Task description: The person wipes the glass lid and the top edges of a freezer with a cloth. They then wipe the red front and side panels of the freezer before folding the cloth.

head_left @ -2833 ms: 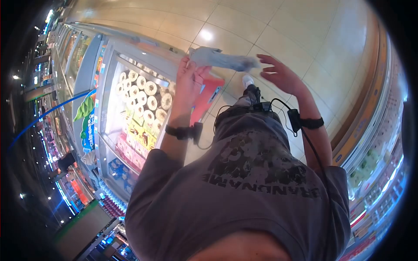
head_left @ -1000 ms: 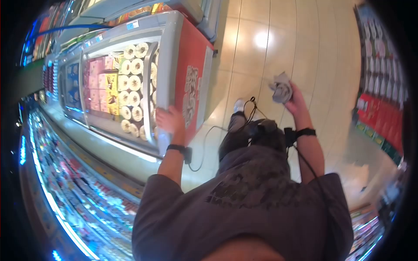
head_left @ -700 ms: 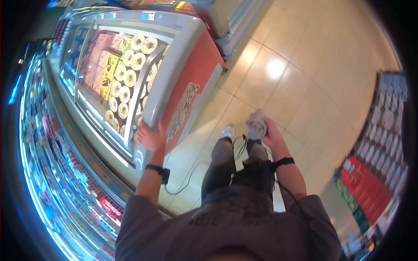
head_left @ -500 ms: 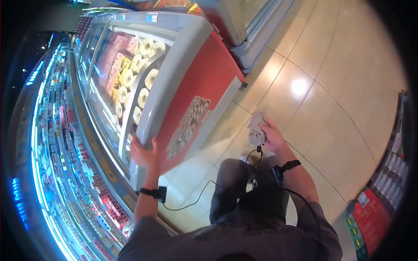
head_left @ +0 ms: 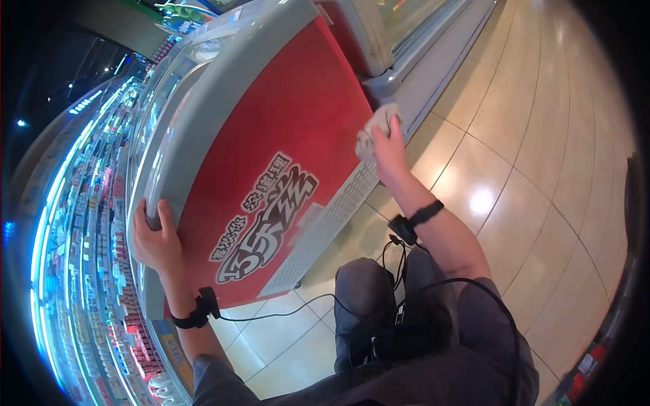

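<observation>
Head view, left hand [head_left: 156, 238] gripping freezer edge [head_left: 160, 196], right raised.

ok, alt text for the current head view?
Right hand holds a bunched, pale cloth by the edge of the red end panel of a display case; left hand rests on its grey rim. Lit shelves at left, tiled floor at right.

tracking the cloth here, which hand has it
The right hand: its fingers and thumb close on the bunched grayish cloth. The left hand has no cloth and lies on the red-sided cabinet's gray edge.
</observation>
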Demonstrator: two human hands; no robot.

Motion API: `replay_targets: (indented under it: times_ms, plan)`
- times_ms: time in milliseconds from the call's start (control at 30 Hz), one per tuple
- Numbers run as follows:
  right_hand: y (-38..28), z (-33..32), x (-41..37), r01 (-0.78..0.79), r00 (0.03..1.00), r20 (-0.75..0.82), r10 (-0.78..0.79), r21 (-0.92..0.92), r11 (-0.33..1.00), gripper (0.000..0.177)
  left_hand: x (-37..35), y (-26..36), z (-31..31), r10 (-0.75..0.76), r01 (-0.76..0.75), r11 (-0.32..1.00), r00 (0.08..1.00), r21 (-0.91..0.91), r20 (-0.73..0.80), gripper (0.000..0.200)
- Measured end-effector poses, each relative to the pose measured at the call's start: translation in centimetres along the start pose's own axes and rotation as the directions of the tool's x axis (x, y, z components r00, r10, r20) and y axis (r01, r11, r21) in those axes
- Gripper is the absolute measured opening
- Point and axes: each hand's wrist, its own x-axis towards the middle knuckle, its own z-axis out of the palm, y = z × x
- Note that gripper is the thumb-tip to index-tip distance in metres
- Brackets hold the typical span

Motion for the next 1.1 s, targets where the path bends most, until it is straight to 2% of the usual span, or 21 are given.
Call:
replay_targets:
  times_ms: [33,67,100,167,200,233,300,333,400,433,500,633,700,733,800,833,900,967,1000,1067,1100]
  plan:
    - [0.4,1.3,1.8,0.017,1.000,0.012,-0.017,0.004,1.000,0.060,-0.3,0.0,0.0,-0.006,0.006,1.000,1.000,-0.006,-0.020,0.050]
    - [1.1,2.8,3.9,0.279,0.959,0.000,-0.283,-0.186,0.942,0.056,-0.4,0.0,-0.1,-0.009,0.009,1.000,1.000,0.008,-0.010,0.051]
    - [0.5,4.7,4.3,0.505,0.847,0.032,-0.531,-0.363,0.783,0.053,-0.1,0.0,-0.2,-0.010,0.010,1.000,1.000,0.021,-0.002,0.051]
    - [-2.4,8.0,4.0,0.789,0.595,0.355,-0.721,-0.431,0.438,0.051,-0.1,0.0,0.0,-0.014,0.014,1.000,0.999,-0.013,-0.034,0.052]
    - [-2.6,9.7,4.0,0.890,0.402,0.447,-0.799,-0.396,0.227,0.054,-0.1,0.1,-0.1,-0.023,0.023,1.000,0.999,0.007,-0.030,0.052]
    - [-2.6,10.1,3.5,0.843,0.397,0.585,-0.707,-0.538,0.028,0.056,-0.2,0.1,0.0,-0.028,0.029,0.999,0.999,0.026,-0.022,0.052]
    - [-1.2,10.1,1.5,0.747,0.472,0.569,-0.673,-0.664,-0.037,0.058,0.0,-0.1,0.4,0.020,-0.016,0.998,0.997,0.056,-0.070,0.051]
    - [1.0,9.2,2.3,0.742,0.476,0.562,-0.677,-0.670,-0.036,0.058,-0.1,-0.1,0.5,0.027,-0.021,0.997,0.996,0.072,-0.086,0.051]
    - [7.6,5.9,5.2,0.597,0.655,0.333,-0.678,-0.778,0.194,0.054,-0.2,-0.1,0.8,0.040,-0.031,0.996,0.994,0.089,-0.103,0.051]
    - [9.1,4.6,5.7,0.592,0.662,0.331,-0.673,-0.781,0.198,0.054,-0.2,-0.1,0.9,0.045,-0.033,0.995,0.991,0.090,-0.128,0.052]
    - [9.9,3.7,5.7,0.371,0.876,-0.020,-0.482,-0.611,0.699,0.051,-0.6,-0.3,0.8,0.051,-0.037,0.995,0.988,0.095,-0.145,0.052]
    - [4.2,7.7,4.9,0.286,0.917,-0.022,-0.398,-0.660,0.695,0.050,-0.5,-0.1,0.8,0.034,-0.016,0.992,0.989,0.124,-0.145,0.053]
    - [1.4,10.5,4.9,0.526,0.758,0.221,-0.613,-0.764,0.374,0.051,-0.4,-0.3,0.9,0.041,-0.021,0.992,0.987,0.124,-0.155,0.052]
    - [0.4,10.9,5.0,0.527,0.757,0.220,-0.616,-0.764,0.374,0.051,-0.5,-0.4,0.9,0.031,-0.015,0.993,0.990,0.115,-0.137,0.053]
    - [0.0,10.8,5.3,0.767,0.547,0.368,-0.752,-0.581,0.273,0.052,-0.3,-0.4,1.0,0.028,-0.016,0.994,0.993,0.106,-0.111,0.053]
    - [0.9,9.7,5.6,0.762,0.552,0.368,-0.748,-0.588,0.273,0.052,-0.3,-0.3,1.0,0.027,-0.011,0.993,0.991,0.117,-0.129,0.053]
    - [5.5,6.0,7.9,0.562,0.751,0.203,-0.628,-0.695,0.448,0.052,-0.4,-0.2,1.2,0.010,0.008,0.992,0.989,0.124,-0.145,0.053]
    - [9.1,2.6,9.0,0.182,0.940,-0.074,-0.333,-0.716,0.674,0.053,-0.4,0.1,1.1,0.008,0.016,0.992,0.983,0.125,-0.183,0.050]
    - [9.1,2.4,9.0,0.184,0.940,-0.072,-0.334,-0.718,0.672,0.053,-0.3,0.0,1.1,0.005,0.018,0.992,0.983,0.124,-0.183,0.050]
    - [7.0,2.8,8.3,0.078,0.989,-0.058,-0.135,-0.572,0.816,0.055,-0.4,0.0,1.3,0.012,0.014,0.992,0.979,0.124,-0.204,0.049]
    - [4.7,4.4,6.9,0.084,0.989,-0.055,-0.140,-0.573,0.815,0.055,-0.4,0.1,1.4,0.008,0.017,0.993,0.978,0.120,-0.208,0.049]
